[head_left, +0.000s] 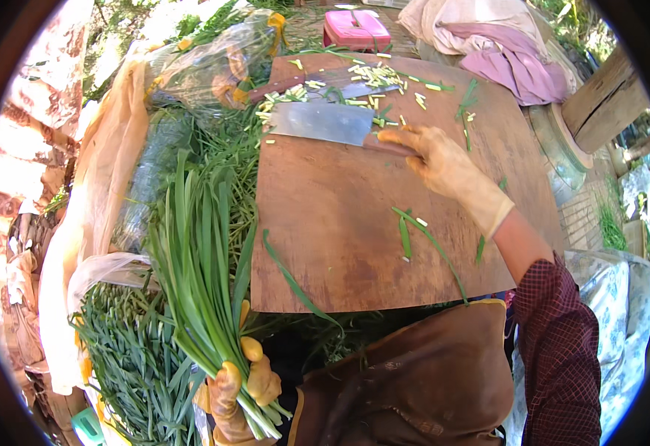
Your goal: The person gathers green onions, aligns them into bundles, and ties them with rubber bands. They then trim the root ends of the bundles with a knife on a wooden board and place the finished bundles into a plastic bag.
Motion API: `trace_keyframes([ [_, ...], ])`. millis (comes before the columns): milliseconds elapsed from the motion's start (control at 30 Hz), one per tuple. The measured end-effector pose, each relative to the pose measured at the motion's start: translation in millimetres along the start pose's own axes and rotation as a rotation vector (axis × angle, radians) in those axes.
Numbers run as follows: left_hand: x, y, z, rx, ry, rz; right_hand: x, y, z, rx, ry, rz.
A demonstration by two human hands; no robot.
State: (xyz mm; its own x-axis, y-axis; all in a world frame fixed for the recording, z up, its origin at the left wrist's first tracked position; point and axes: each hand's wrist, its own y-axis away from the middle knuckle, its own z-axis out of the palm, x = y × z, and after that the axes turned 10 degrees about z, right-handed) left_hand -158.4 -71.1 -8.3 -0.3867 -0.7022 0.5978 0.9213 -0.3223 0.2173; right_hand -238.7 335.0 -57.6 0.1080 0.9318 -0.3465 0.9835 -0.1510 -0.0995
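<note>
Head view: left hand grips green stalks extending forward, right hand a cleaver pointing left.

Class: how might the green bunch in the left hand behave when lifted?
The green bunch probably flops where its long, thin leaves fan out. The pale stalk ends look stiffer, running straight beyond the left hand.

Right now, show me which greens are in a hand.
The long-leaved bunch, gripped near its pale ends by the left hand; the other greens lie unheld.
</note>
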Motion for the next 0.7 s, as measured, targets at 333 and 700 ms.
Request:
trace_keyframes([
  [333, -26, 11, 32, -0.017, -0.463, 0.264, 21, 40, -49, 0.358, -0.426, 0.196],
  [700, -217, 6, 158, -0.766, -0.386, -0.491, 45, 306, -56, 1.188, -1.098, 0.692],
])
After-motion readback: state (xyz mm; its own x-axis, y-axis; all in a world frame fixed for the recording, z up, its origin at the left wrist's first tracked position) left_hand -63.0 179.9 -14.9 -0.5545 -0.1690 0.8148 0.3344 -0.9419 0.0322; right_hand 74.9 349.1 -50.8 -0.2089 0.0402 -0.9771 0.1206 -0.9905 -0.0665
